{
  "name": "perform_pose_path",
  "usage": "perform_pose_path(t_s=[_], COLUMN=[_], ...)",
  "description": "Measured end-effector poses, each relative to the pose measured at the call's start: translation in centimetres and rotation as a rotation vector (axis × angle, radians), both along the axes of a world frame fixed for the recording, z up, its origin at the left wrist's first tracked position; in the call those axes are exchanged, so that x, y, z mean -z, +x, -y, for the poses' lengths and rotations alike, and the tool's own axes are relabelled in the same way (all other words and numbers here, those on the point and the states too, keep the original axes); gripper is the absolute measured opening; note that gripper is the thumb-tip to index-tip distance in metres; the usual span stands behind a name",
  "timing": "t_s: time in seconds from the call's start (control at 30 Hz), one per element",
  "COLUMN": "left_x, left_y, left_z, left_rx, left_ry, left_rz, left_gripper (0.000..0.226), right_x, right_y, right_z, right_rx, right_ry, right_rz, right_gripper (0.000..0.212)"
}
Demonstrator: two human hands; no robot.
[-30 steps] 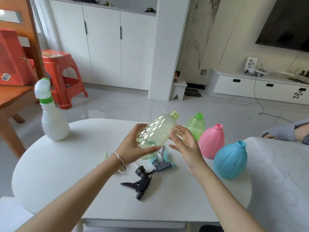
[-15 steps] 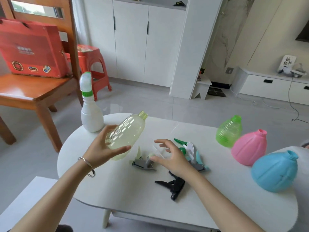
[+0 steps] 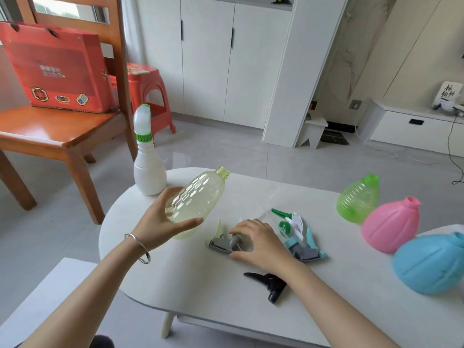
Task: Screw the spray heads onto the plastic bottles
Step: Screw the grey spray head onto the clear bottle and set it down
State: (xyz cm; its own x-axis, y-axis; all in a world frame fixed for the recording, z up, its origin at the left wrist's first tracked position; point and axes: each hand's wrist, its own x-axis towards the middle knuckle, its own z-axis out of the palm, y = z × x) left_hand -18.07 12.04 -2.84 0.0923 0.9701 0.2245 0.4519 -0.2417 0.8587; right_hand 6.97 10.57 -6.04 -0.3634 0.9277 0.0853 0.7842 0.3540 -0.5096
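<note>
Left hand (image 3: 160,222) wraps fingers and thumb round the pale yellow bottle (image 3: 198,197), held tilted above the white table (image 3: 200,285) with its open neck pointing away. Right hand (image 3: 258,242) curls over the grey spray head (image 3: 223,243), pinching it; the head seems to lie on the tabletop. The blue bottle (image 3: 431,264), pink bottle (image 3: 391,224) and green bottle (image 3: 359,199) stand at the right, and the black spray head (image 3: 271,285) lies beside the right forearm.

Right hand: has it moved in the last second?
Yes. The right hand dropped from the yellow bottle to the table, gripping the grey spray head near the black spray head.
</note>
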Motion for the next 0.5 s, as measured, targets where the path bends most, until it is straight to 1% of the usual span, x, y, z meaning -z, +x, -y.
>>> perform_pose_path(t_s=[0.07,0.2,0.33,0.4,0.47,0.5], left_x=[-0.2,-0.8,-1.9,-2.1,-2.1,-2.1], left_y=[0.1,0.1,0.5,0.7,0.7,0.8], left_z=[-0.1,-0.5,-0.4,-0.2,0.0,0.1], left_rx=[-0.004,-0.018,-0.021,-0.014,-0.011,-0.014], left_ry=[0.01,0.045,0.081,0.081,0.079,0.075], left_rz=[0.016,0.059,0.095,0.091,0.059,0.044], left_gripper=[0.065,0.077,0.075,0.076,0.076,0.075], right_x=[-0.7,-3.2,-5.9,-7.2,-8.4,-9.1], right_y=[0.0,0.5,1.5,2.1,3.0,3.5], right_z=[0.0,-0.4,-0.5,-0.2,-0.2,-0.3], right_rx=[0.015,0.102,0.165,0.205,0.248,0.274], right_ry=[0.016,0.044,0.003,-0.005,0.005,0.011], right_rz=[-0.072,-0.351,-0.602,-0.791,-0.969,-1.026], right_gripper=[0.046,0.038,0.026,0.02,0.027,0.031])
